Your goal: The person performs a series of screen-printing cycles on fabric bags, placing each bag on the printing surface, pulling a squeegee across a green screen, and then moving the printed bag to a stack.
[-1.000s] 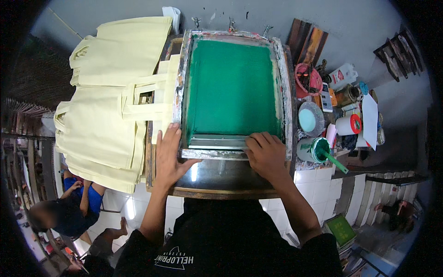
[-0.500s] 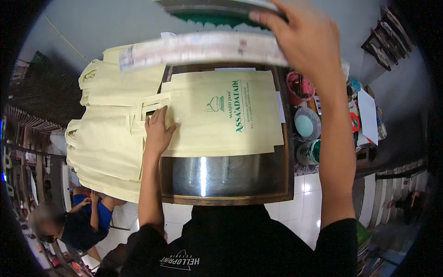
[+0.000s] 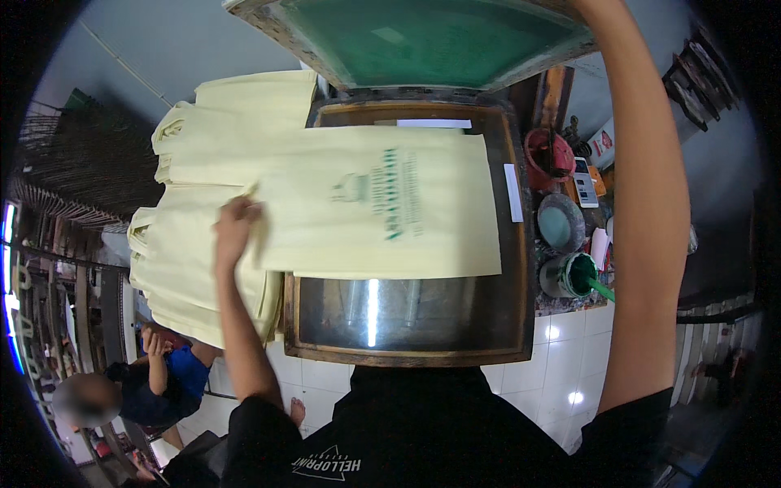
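Note:
My left hand pinches the left end of a pale yellow fabric bag; the fingers are slightly blurred. The bag carries a green print and lies partly on a glass-topped table with a wooden frame, its left end over a stack of similar bags. Beyond it, a screen-printing frame with green mesh stands tilted up. My right arm stretches up to this frame's right corner. The upper edge of the picture cuts off most of the right hand and hides its fingers.
Right of the table stand an open can with green ink, a round bowl, a red tub and a phone. White strips lie on the glass. A seated person is at lower left.
The screen frame has swung up and away, so its green mesh now shows. My left hand has moved left, and the printed bag has shifted left with it. My right arm reaches farther up.

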The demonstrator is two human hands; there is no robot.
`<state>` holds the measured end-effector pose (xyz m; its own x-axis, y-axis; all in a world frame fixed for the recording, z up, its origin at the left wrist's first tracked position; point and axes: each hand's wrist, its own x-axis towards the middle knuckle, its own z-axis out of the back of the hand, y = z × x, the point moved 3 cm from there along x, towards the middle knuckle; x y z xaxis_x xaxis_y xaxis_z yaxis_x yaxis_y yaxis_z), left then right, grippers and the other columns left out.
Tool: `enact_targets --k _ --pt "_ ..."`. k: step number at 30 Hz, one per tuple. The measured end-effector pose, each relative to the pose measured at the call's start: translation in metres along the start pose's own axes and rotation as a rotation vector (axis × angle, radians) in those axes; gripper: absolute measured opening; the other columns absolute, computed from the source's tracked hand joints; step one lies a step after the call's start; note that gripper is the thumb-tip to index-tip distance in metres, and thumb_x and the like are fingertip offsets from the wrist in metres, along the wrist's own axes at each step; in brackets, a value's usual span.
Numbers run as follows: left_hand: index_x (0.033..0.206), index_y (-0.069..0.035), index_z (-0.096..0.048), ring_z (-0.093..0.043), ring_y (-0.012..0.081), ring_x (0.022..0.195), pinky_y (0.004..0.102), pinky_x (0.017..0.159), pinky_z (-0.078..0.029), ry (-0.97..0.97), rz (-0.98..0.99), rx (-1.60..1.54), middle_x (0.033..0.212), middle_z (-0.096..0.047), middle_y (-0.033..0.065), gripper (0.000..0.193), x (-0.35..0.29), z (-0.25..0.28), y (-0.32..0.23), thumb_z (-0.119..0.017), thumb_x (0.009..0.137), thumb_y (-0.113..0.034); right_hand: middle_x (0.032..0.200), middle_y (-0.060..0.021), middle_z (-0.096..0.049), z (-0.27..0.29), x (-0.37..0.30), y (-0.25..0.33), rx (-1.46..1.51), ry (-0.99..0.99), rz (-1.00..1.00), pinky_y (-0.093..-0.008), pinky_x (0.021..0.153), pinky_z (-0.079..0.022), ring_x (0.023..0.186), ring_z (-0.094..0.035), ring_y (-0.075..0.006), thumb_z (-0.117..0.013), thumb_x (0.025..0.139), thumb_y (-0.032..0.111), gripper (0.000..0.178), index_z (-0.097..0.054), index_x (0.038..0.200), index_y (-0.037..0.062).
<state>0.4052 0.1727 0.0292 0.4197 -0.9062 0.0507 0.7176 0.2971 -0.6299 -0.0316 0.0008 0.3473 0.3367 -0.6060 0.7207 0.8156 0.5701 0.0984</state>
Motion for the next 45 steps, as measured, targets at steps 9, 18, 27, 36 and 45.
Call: enact_targets --k 9,18,27,36,45 --pt "0.146 -0.002 -0.048 -0.055 0.0405 0.129 0.0503 0.108 -0.042 -0.647 -0.155 0.186 0.139 -0.058 0.0249 0.062 0.011 0.064 0.019 -0.072 0.092 -0.018 0.097 -0.0297 -0.072 -0.004 0.014 -0.001 0.006 -0.028 0.067 -0.048 0.085 -0.054 0.09 -0.07 -0.0441 -0.074 0.085 0.037 0.044 -0.076 0.102 -0.0039" --pt "0.16 -0.017 -0.03 -0.01 0.0451 0.155 0.0671 0.12 -0.01 0.372 -0.577 0.178 0.167 -0.016 0.0256 0.09 -0.015 -0.28 -0.237 -0.065 0.09 -0.06 0.102 -0.0287 -0.073 -0.006 0.02 -0.008 0.059 0.017 0.005 -0.0458 0.088 -0.055 0.094 -0.071 -0.0425 -0.075 0.084 0.036 0.047 -0.076 0.106 -0.0056" --pt "0.164 -0.019 -0.02 0.01 0.0472 0.155 0.0717 0.118 0.003 0.582 -0.451 0.36 0.17 0.001 0.0235 0.104 0.004 -0.324 -0.289 -0.062 0.084 -0.071 0.099 -0.0274 -0.073 -0.007 0.022 -0.016 0.043 -0.013 0.092 -0.047 0.086 -0.054 0.093 -0.072 -0.0409 -0.077 0.084 0.035 0.041 -0.077 0.101 -0.0029" --pt "0.164 -0.027 -0.02 0.014 0.0507 0.154 0.0804 0.111 0.005 0.604 -0.261 0.385 0.171 0.004 0.0227 0.107 -0.003 -0.317 -0.308 -0.068 0.079 -0.07 0.097 -0.0263 -0.074 -0.007 0.019 -0.015 0.078 -0.004 0.06 -0.0462 0.085 -0.054 0.091 -0.072 -0.0397 -0.078 0.083 0.033 0.039 -0.078 0.099 -0.0022" --pt "0.165 -0.023 -0.017 0.015 0.0526 0.153 0.0817 0.109 0.006 0.642 -0.213 0.409 0.169 0.004 0.0274 0.122 0.013 -0.323 -0.316 -0.073 0.069 -0.075 0.093 -0.0259 -0.074 0.0 0.012 -0.005 0.117 0.015 0.034 -0.0453 0.082 -0.055 0.085 -0.072 -0.0374 -0.077 0.084 0.029 0.035 -0.078 0.096 -0.003"
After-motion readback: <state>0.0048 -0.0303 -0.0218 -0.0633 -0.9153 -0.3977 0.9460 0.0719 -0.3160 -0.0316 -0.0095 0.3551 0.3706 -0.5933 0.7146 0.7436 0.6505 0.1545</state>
